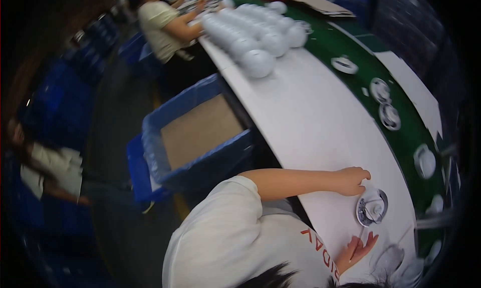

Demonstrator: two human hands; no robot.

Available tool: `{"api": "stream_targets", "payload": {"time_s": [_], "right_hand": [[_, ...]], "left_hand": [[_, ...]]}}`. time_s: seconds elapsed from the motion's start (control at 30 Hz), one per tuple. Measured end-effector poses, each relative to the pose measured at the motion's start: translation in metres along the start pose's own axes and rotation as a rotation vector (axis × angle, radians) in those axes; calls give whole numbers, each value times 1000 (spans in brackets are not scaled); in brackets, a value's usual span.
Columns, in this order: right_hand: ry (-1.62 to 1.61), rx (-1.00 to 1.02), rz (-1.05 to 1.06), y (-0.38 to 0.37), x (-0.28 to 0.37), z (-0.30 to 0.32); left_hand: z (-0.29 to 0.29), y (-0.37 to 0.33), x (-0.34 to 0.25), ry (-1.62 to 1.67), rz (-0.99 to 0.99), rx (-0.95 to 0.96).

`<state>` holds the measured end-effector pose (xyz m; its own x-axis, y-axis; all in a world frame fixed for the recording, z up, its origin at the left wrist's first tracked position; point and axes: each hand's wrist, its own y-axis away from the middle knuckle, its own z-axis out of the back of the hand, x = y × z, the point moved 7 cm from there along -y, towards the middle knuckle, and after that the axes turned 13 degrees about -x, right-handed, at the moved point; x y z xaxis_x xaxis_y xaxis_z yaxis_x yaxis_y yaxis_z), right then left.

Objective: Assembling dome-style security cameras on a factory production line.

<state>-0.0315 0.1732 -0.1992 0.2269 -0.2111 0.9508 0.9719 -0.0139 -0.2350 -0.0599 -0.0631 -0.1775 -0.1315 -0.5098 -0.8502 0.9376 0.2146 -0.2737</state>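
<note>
**Evidently bent over a round white-and-silver part (373, 208), with both hands close by**

Reaches with the left hand (350, 182) to the upper edge of the part, with fingers curled and drawn in toward the thumb; cannot tell whether clamped on the part or only just beside it. Keeps the right hand (358, 249) just below the part in the view, with fingers loosely apart and a thin dark rod (357, 242) across them; cannot tell about any firm pinch on the rod. Has the part between the two hands, over a long white flat tabletop (310, 112). Right of the grip, see a green conveyor belt (405, 148) with more round white-and-silver pieces (389, 116) spread along it. Well above the grip, see rows of smooth white globes (258, 62) near a co-worker in a pale shirt (159, 27). Left of the grip, see a blue plastic-lined bin (215, 164) around a flat brown cardboard sheet (200, 127).
</note>
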Motion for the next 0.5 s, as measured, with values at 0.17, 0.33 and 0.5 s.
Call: {"api": "stream_targets", "payload": {"time_s": [0.17, 0.33, 0.5], "right_hand": [[100, 89, 32, -12, -15, 1], [159, 49, 29, -11, 9, -10], [149, 67, 50, -13, 6, -13]], "left_hand": [[105, 64, 15, 40, 118, -268], [186, 116, 42, 287, 470, -472], [206, 123, 59, 467, 551, -565]]}}
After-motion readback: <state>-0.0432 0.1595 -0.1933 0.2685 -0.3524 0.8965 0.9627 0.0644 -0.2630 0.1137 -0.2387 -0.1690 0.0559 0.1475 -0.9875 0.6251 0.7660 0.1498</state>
